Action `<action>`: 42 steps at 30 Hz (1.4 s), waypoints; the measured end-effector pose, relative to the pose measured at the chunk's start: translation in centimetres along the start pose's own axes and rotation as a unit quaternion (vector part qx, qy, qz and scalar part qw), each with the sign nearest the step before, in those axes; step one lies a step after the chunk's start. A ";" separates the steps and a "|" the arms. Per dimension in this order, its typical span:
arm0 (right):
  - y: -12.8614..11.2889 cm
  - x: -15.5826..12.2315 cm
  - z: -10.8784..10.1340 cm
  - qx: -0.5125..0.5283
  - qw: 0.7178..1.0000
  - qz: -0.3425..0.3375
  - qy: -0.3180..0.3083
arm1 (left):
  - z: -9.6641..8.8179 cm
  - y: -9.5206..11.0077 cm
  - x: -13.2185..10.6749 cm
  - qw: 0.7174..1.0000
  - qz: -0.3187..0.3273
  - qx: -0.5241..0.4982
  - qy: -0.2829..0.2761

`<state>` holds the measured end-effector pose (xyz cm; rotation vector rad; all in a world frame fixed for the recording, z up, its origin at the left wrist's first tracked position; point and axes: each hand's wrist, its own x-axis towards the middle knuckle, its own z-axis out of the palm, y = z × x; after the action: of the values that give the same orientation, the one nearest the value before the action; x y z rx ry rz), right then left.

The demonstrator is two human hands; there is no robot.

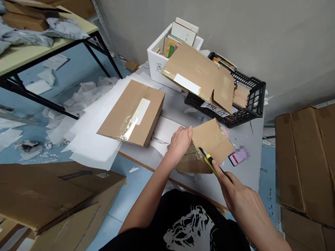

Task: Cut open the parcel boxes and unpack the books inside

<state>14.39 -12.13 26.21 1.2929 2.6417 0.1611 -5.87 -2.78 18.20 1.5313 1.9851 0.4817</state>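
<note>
My left hand (180, 143) grips the near edge of a small taped cardboard box (209, 146), which lies tilted on the grey table top (246, 177). My right hand (237, 190) is shut on a yellow utility knife (209, 164), and its dark blade end touches the box's taped side. Left of my hands, a sealed cardboard box (131, 113) with a white label lies on a stack of white paper sheets (91, 130). A smartphone (235, 159) lies just beyond the knife, with part of its screen blurred.
Behind the hands, an opened cardboard box (197, 71) leans over a white foam box of books (159, 61) and a black plastic crate (250, 99). Paper scraps cover the blue floor (133, 198). Large cardboard cartons (52, 198) stand at both sides, under a shelf-like table (26, 55).
</note>
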 end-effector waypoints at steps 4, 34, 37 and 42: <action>1.3 0.3 0.4 0.017 1.000 -0.001 0.000 | 0.2 1.0 0.3 0.999 -0.013 0.030 -0.010; -1.7 1.8 -0.4 -0.083 0.994 -0.009 -0.077 | 0.1 0.7 -0.8 0.997 -0.059 0.042 0.006; -2.5 1.2 -0.6 -0.097 0.992 -0.015 -0.075 | 0.4 0.2 -1.5 0.997 -0.063 0.040 0.007; -4.0 0.2 0.5 -0.106 0.991 -0.040 -0.067 | 1.6 -1.4 -2.6 0.995 -0.094 0.037 0.009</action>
<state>11.32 -14.43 25.02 1.0886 2.4808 0.3207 -5.42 -5.75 16.73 1.3707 2.1562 0.3484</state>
